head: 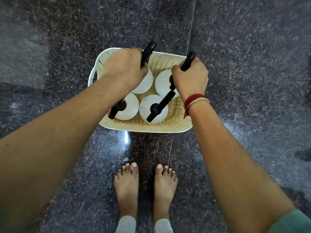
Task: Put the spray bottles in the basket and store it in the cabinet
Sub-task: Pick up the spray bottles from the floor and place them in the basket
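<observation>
Your cream perforated plastic basket (170,126) sits on the dark speckled polished stone floor (252,64), directly ahead of your bare feet (144,185). Four white round spray bottles with black trigger heads stand upright inside it, packed close in two rows.

Your left hand (125,68) is closed around the black trigger head of the far-left white spray bottle (144,81), with the nozzle poking out past your knuckles over the basket's far rim. The bottle's body lies directly under your palm, inside the basket.

Your right hand (191,76) is closed around the black trigger head of the far-right white spray bottle (164,83), its nozzle sticking out above your fingers near the basket's far right corner. That bottle stands just left of your wrist, against the right wall.

The two nearer bottles are free of your hands: the near-left white spray bottle (129,105) lies partly under your left forearm, and the near-right white spray bottle (154,109) stands just beside it, its trigger pointing up toward your right hand.

A red and beige thread band (193,101) circles your right wrist.
</observation>
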Demonstrator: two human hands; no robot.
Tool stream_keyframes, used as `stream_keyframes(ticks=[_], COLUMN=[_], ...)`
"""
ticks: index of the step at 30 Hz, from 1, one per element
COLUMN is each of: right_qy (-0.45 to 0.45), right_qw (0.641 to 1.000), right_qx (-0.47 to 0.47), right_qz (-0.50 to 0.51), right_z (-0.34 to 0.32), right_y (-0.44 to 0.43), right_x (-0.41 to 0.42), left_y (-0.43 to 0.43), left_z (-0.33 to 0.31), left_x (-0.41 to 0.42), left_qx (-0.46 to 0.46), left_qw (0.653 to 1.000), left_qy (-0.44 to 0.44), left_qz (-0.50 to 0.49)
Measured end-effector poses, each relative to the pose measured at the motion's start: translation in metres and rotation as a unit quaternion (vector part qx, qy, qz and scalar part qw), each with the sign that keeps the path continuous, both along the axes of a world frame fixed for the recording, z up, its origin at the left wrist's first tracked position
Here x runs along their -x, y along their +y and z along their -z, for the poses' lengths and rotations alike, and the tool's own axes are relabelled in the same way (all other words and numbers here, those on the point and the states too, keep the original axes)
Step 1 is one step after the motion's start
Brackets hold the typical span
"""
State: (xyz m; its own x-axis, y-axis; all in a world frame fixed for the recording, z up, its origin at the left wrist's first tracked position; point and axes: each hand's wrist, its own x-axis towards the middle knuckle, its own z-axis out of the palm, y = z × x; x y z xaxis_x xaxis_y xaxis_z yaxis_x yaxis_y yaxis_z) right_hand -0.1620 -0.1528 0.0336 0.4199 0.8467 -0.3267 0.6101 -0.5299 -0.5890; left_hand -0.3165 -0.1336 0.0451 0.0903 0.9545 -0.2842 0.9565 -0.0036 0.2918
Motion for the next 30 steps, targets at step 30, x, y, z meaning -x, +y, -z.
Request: stream_keyframes(ticks=[30], right_qy=[0.026], right_qw=[0.998], right_qx=[-0.047], right_qz=[0.027], right_z=[0.046], right_y=[-0.049], right_x=[-0.037], left_y=[-0.053], left_z=[0.046], left_x=[0.073], left_qx=[-0.002], left_qw=[0.971], left_qy=[-0.135], left_qz=[-0.199])
